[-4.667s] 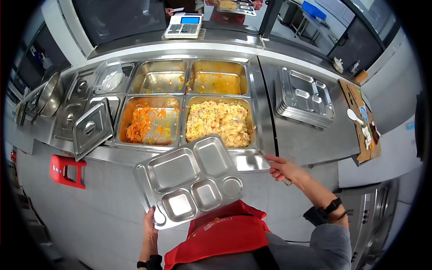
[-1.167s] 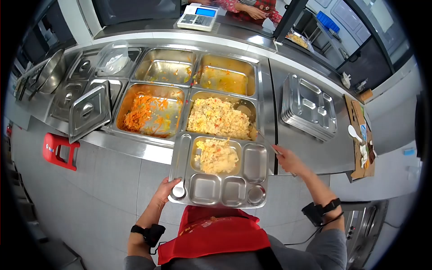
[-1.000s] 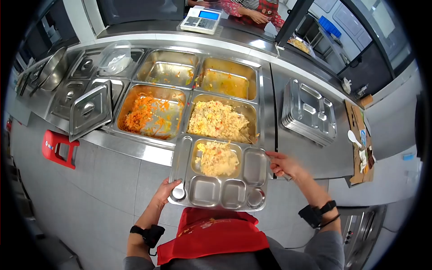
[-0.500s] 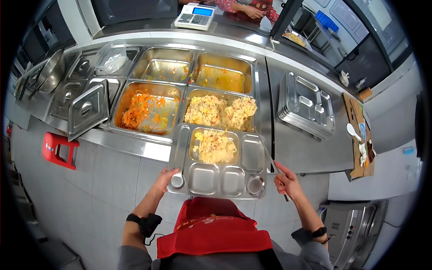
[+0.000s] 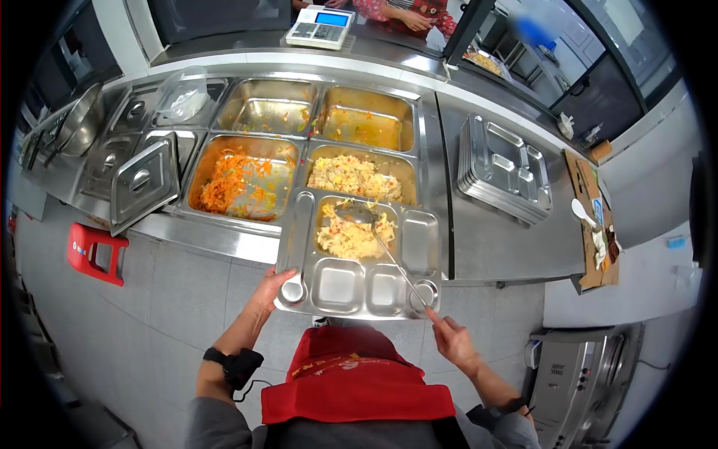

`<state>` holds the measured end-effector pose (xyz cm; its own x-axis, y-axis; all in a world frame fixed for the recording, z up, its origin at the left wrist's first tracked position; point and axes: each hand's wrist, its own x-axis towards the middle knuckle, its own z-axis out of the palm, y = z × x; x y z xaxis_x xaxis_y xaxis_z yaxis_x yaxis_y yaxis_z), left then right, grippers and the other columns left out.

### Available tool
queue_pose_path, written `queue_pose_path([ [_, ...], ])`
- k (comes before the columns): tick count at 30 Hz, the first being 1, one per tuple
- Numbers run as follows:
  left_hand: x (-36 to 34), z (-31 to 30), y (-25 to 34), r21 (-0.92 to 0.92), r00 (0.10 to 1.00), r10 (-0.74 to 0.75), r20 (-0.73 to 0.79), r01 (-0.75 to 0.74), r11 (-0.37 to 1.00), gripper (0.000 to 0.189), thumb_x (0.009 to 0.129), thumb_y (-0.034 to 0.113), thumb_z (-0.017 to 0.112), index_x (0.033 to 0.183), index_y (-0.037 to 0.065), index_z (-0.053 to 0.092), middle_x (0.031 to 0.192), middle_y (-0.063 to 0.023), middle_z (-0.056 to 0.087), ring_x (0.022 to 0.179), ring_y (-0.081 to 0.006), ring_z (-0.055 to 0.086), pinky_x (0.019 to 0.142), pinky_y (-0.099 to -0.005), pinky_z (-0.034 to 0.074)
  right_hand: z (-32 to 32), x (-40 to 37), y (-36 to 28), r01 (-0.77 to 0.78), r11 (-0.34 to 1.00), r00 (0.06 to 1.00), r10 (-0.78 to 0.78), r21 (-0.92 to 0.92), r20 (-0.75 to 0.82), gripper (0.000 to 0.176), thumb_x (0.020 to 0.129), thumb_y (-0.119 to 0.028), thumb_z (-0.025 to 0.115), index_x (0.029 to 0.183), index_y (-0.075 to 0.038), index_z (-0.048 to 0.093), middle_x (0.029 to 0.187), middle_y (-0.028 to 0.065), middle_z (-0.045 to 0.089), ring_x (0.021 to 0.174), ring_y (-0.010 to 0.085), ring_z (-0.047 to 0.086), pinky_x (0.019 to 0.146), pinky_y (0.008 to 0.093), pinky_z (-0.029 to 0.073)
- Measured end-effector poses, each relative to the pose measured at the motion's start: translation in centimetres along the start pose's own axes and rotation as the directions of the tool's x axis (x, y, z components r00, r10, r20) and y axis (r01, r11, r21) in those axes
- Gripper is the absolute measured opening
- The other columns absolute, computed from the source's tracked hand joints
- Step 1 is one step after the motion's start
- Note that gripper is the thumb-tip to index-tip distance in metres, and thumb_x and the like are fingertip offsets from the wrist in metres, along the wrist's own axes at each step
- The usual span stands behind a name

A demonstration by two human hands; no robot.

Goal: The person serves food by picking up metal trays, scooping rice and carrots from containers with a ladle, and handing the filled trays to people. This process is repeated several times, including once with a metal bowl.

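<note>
My left hand (image 5: 272,289) grips the left edge of a steel compartment tray (image 5: 340,286), closed on it near the lower left corner. The tray's large upper compartment holds fried rice (image 5: 348,238). In my right hand (image 5: 453,340) is the handle of a long serving spoon (image 5: 404,273); its head is over the rice in the tray. Just beyond the tray, a steel pan of fried rice (image 5: 350,176) sits in the counter. To its left is a pan with shredded carrot (image 5: 228,182).
Stacked trays (image 5: 508,168) stand on the right counter, with a white spoon (image 5: 583,213) on cardboard farther right. A tilted lid (image 5: 142,179) leans at the left. A red stool (image 5: 96,253) is on the floor. Behind the scale (image 5: 320,27), a person's hands (image 5: 411,18) show.
The serving spoon has moved left from the rice pan onto the tray's rice. My right hand has moved down and left. Less rice is heaped at the pan's right side.
</note>
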<state>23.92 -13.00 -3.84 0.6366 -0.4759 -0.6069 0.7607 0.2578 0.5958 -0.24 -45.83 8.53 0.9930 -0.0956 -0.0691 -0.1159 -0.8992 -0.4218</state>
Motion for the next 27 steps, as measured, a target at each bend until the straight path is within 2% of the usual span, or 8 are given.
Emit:
queue_pose_path([
  [2,0.0,-0.3,0.5,-0.001,0.999,0.043,-0.002,-0.043,0.999,0.038,0.075,0.01,0.067,0.109,0.001,0.053,0.093,-0.008,0.063,0.082,-0.0171,0.062,0.073,-0.0296,0.052,-1.0,0.2,-0.1,0.0,0.997,0.998,0.004,0.076,-0.059,0.053,0.078,0.001,0.054,0.127,-0.017,0.046,0.068,0.0112,0.053,0.054,0.032,0.054,0.049,0.04,0.046],
  [3,-0.6,0.4,1.3,-0.019,0.998,0.056,-0.029,-0.056,0.998,0.03,0.077,0.008,0.065,0.105,0.001,0.057,0.092,-0.0075,0.063,0.08,-0.0161,0.063,0.07,-0.0298,0.052,-1.4,0.1,-0.1,0.014,0.993,0.995,-0.003,0.116,-0.099,0.052,0.075,0.006,0.054,0.125,-0.009,0.049,0.066,0.0111,0.052,0.051,0.0259,0.05,0.049,0.0327,0.044],
  [7,-0.7,-0.3,1.8,-0.038,0.994,0.091,-0.059,-0.094,0.995,0.032,0.077,0.007,0.066,0.106,0.001,0.055,0.093,-0.0088,0.063,0.079,-0.0174,0.063,0.071,-0.0303,0.052,-2.7,0.5,-0.3,0.024,0.972,0.993,0.004,0.233,-0.12,0.05,0.075,0.007,0.054,0.123,-0.006,0.05,0.072,0.0133,0.056,0.052,0.0224,0.048,0.052,0.0265,0.043],
  [9,-1.2,0.0,2.0,-0.033,0.984,0.109,-0.137,-0.115,0.993,0.034,0.076,0.007,0.066,0.107,0.0,0.054,0.093,-0.0095,0.062,0.079,-0.018,0.063,0.071,-0.0303,0.052,-3.1,1.7,-0.2,0.032,0.982,0.991,-0.008,0.186,-0.13,0.049,0.076,0.007,0.054,0.123,-0.006,0.05,0.071,0.0135,0.055,0.052,0.0231,0.05,0.052,0.0275,0.043],
  [16,-1.6,-3.0,2.0,-0.062,0.983,0.162,-0.083,-0.167,0.984,0.037,0.075,0.01,0.068,0.107,-0.001,0.054,0.092,-0.0095,0.062,0.079,-0.018,0.062,0.069,-0.0311,0.052,-4.0,4.0,-0.3,0.165,0.982,0.985,-0.169,-0.095,-0.033,0.047,0.077,0.004,0.054,0.122,-0.008,0.051,0.066,0.0136,0.052,0.053,0.0269,0.053,0.051,0.0317,0.045],
  [22,-4.3,-7.3,0.8,-0.105,0.98,0.149,-0.133,-0.164,0.981,0.034,0.076,0.008,0.066,0.106,-0.001,0.055,0.089,-0.008,0.063,0.076,-0.0166,0.062,0.068,-0.0302,0.051,-4.4,8.3,-2.3,0.047,0.963,0.999,-0.044,0.266,-0.016,0.045,0.083,0.0,0.05,0.126,-0.011,0.048,0.062,0.0061,0.049,0.047,0.0131,0.05,0.046,0.0275,0.041],
  [23,-4.8,-8.7,0.0,-0.11,0.975,0.155,-0.158,-0.173,0.979,0.035,0.076,0.008,0.066,0.108,-0.001,0.054,0.091,-0.0084,0.063,0.079,-0.0166,0.062,0.069,-0.0301,0.051,-3.9,10.4,-1.4,-0.012,0.911,0.997,-0.023,0.413,0.078,0.044,0.086,-0.003,0.048,0.129,-0.01,0.045,0.06,0.0016,0.047,0.048,0.0051,0.045,0.043,0.0217,0.036],
  [27,-10.2,-10.1,-1.4,-0.115,0.936,0.19,-0.297,-0.233,0.966,0.041,0.077,0.009,0.063,0.113,-0.004,0.05,0.097,-0.0111,0.061,0.085,-0.0199,0.062,0.075,-0.0313,0.051,-3.6,22.1,-6.1,-0.279,0.688,0.918,-0.013,0.67,0.396,0.048,0.087,-0.004,0.046,0.133,-0.012,0.04,0.06,-0.0007,0.046,0.044,0.005,0.041,0.039,0.0204,0.034],
])
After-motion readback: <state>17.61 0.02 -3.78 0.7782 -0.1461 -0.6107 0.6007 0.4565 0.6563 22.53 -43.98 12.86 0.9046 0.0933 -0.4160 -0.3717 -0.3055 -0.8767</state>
